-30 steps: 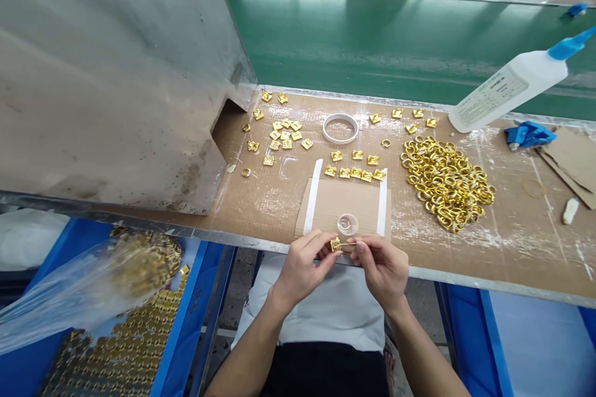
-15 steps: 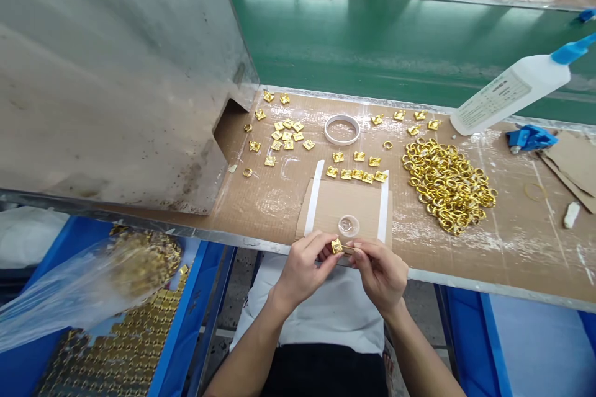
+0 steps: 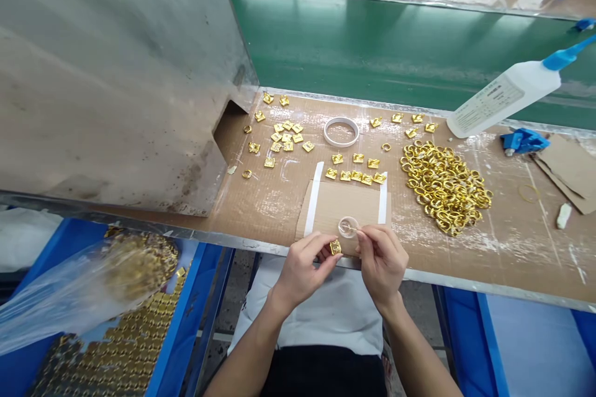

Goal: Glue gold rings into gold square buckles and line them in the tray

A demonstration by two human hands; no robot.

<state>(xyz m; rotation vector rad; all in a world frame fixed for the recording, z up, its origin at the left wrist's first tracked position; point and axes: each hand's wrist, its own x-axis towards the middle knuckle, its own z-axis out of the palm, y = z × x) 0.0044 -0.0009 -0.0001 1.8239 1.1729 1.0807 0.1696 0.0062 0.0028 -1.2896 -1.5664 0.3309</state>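
Presently, thin stick [image 3: 352, 229] at small dish [image 3: 340, 226]; gold piece [image 3: 335, 247] alongside.
From my remote post, I find the left hand [image 3: 305, 263] pinching the gold piece just beside the dish and the right hand's [image 3: 382, 260] fingertips gripping the stick; dish contents indistinct. I judge a light, steady dip best. The blue bin [image 3: 184, 310] at left holds gold parts [image 3: 135, 335] in rows.

Right hand [image 3: 384, 263] shifted toward clear round dish [image 3: 344, 235]; thin stick [image 3: 352, 229], earlier at gold piece [image 3: 335, 247], now over dish.
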